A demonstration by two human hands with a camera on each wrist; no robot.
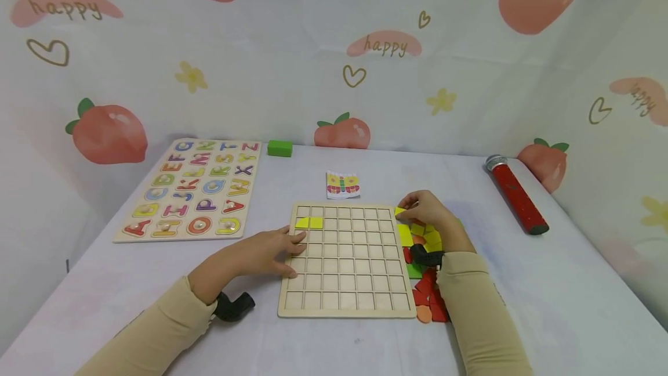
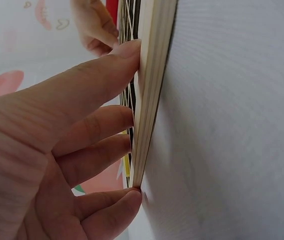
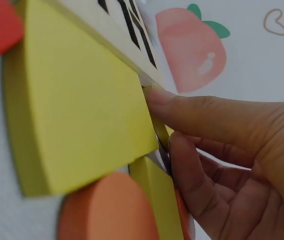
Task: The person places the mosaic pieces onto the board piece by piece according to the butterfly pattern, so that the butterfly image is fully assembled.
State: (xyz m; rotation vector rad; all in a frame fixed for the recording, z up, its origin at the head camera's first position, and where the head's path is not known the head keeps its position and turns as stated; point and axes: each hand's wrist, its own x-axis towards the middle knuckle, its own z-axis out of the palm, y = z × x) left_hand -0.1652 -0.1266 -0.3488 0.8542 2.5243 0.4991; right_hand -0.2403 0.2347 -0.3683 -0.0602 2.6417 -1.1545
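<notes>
A wooden grid board (image 1: 348, 251) lies flat on the table. Two yellow pieces sit side by side in its second row: one with a slanted side (image 1: 302, 223) and a square (image 1: 316, 223). Along the board's left edge rests my left hand (image 1: 263, 253), its fingertips touching the rim and thumb spread. Past the upper right corner, my right hand (image 1: 429, 212) pinches a small yellow piece (image 1: 399, 211) between thumb and forefinger. Loose yellow pieces (image 1: 405, 235), red pieces (image 1: 439, 305) and an orange disc (image 1: 424, 314) lie beside the board, partly hidden under the right wrist.
Behind the board is a small butterfly picture card (image 1: 342, 185). A wooden alphabet puzzle (image 1: 193, 190) lies at left, near a green block (image 1: 279, 148). The red microphone (image 1: 518, 196) lies at far right. A printed cloth (image 1: 292, 33) hangs behind the table.
</notes>
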